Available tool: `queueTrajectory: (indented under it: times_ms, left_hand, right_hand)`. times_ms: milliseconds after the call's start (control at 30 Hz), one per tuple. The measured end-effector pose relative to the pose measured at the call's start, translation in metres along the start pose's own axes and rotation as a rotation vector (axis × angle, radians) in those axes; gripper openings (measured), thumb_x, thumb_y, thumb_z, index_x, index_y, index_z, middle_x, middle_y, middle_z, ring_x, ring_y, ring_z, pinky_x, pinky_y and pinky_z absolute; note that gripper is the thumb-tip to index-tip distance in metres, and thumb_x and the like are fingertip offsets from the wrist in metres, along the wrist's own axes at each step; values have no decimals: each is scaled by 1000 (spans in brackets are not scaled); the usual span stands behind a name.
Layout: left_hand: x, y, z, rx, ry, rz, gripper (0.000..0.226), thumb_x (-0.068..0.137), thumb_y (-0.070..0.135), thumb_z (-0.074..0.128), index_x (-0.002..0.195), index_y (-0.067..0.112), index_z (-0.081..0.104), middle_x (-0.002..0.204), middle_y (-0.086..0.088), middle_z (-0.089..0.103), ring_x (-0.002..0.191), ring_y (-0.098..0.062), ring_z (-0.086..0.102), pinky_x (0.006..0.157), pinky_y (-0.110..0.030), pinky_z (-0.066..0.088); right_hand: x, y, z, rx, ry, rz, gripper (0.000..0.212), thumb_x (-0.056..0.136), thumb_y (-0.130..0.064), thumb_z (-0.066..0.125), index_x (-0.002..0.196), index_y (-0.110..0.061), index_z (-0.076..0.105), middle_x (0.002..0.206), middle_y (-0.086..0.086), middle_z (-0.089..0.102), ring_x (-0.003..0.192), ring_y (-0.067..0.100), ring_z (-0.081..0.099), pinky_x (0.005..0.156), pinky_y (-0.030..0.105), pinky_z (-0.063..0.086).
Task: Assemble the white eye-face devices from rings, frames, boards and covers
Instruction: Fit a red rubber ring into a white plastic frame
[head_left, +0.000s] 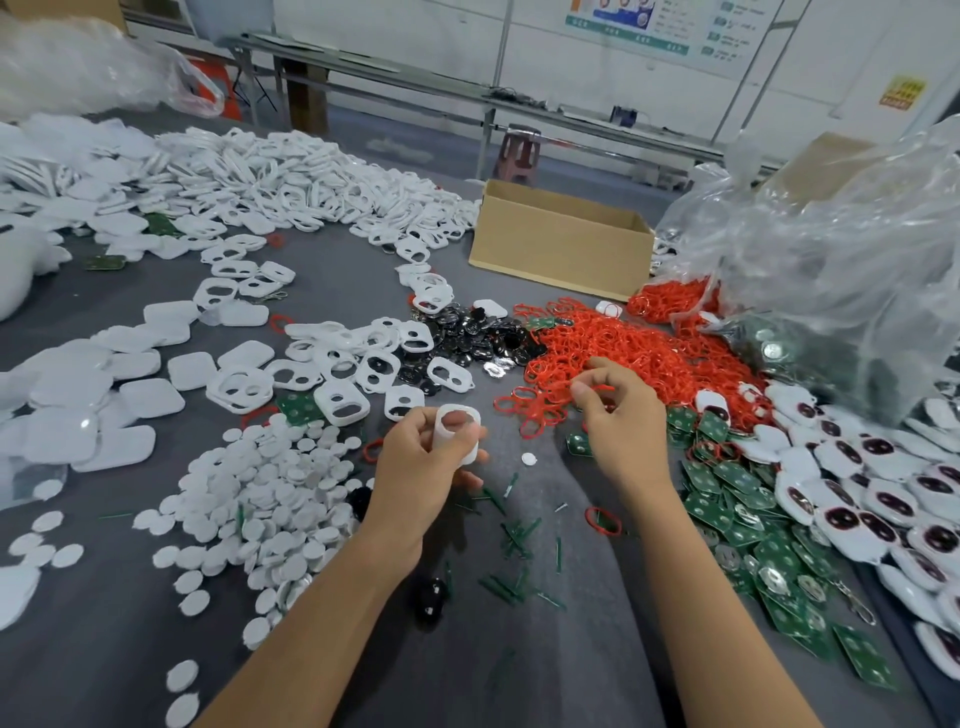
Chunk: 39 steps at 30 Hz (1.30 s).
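Observation:
My left hand (423, 462) grips a white frame (460, 428) above the grey table, its round opening facing up. My right hand (615, 415) pinches a thin red ring (602, 388) at the near edge of the red ring heap (639, 358). White frames (358, 364) with two openings lie scattered beyond my left hand. Green boards (748, 525) lie to the right of my right forearm. Finished white eye-face devices (883, 504) are piled at the far right. White covers (104, 395) lie at the left.
White round discs (270, 488) are heaped left of my left forearm. Dark shiny parts (478, 338) lie in the middle. A cardboard box (561, 249) stands behind, and a clear plastic bag (831, 270) bulges at the right. Green slivers (519, 540) litter the table (519, 649) between my arms.

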<state>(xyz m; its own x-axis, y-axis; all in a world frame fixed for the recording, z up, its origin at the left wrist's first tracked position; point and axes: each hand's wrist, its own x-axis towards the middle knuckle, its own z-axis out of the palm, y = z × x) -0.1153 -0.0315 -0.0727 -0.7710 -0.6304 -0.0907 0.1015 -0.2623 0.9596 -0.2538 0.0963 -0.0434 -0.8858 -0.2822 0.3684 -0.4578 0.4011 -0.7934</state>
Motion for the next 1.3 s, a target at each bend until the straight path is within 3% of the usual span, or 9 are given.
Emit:
queueTrajectory:
  times_ms: [67, 167, 333, 433, 667, 867, 1033, 1200, 1300]
  left_hand:
    - [0, 0, 1, 17, -3, 13, 14, 89, 9, 66, 101, 6, 61, 99, -16, 71, 68, -12, 65, 49, -22, 48]
    - [-1, 1, 3, 38, -7, 40, 16, 89, 6, 65, 104, 7, 58, 89, -7, 74, 61, -11, 60, 46, -21, 44]
    - [-3, 2, 2, 98, -24, 145, 43, 93, 8, 58, 106, 48, 52, 96, -3, 66, 59, -9, 59, 48, -22, 44]
    - [-3, 3, 1, 123, -36, 170, 29, 94, 9, 58, 88, 33, 72, 81, 0, 65, 62, -8, 55, 48, -21, 43]
    - [-3, 5, 0, 133, 47, 253, 12, 86, 21, 72, 84, 32, 75, 59, 1, 60, 54, -14, 48, 48, -26, 41]
    - [-3, 9, -1, 111, 106, 299, 5, 83, 24, 75, 82, 30, 76, 76, 7, 69, 70, -11, 58, 69, -34, 43]
    - [-4, 10, -1, 163, 122, 331, 22, 83, 23, 74, 75, 44, 75, 86, 13, 70, 75, -15, 61, 71, -39, 47]
    - [-5, 9, 2, 257, 166, 380, 29, 80, 21, 78, 72, 49, 72, 89, 10, 69, 88, -13, 65, 85, -44, 53]
    - [-4, 6, 2, 229, 174, 354, 20, 81, 21, 77, 75, 40, 74, 85, 8, 70, 78, -14, 63, 78, -44, 52]
  right_hand:
    - [0, -3, 0, -16, 10, -43, 9, 88, -7, 65, 81, -11, 70, 94, -17, 57, 99, 10, 58, 80, 21, 42]
    - [-3, -11, -2, 116, -92, -12, 13, 89, -4, 62, 81, -13, 66, 76, 2, 67, 67, 10, 61, 64, 23, 47]
    - [-14, -30, 5, 471, -391, 41, 6, 90, 6, 56, 91, 5, 61, 70, 14, 66, 54, 9, 62, 55, 19, 51]
    - [-19, -35, 11, 491, -455, -5, 13, 89, 6, 58, 85, -5, 62, 71, 11, 68, 58, 11, 64, 56, 19, 53]
    - [-24, -36, 19, 533, -475, -63, 10, 86, 8, 62, 88, -1, 64, 73, 12, 68, 64, 16, 66, 62, 23, 55]
    - [-26, -39, 18, 520, -533, -125, 19, 84, 8, 64, 88, -10, 67, 72, -2, 70, 66, 11, 67, 65, 21, 54]
    - [-27, -41, 17, 489, -510, -173, 6, 82, 0, 70, 86, -5, 68, 77, 18, 67, 69, 18, 60, 65, 26, 50]
    - [-27, -38, 20, 448, -529, -185, 8, 85, 4, 65, 83, -3, 63, 68, 9, 59, 61, 15, 51, 60, 25, 43]
    - [-28, -38, 22, 500, -538, -143, 12, 84, 6, 66, 85, -5, 62, 71, 6, 61, 65, 16, 54, 63, 26, 45]
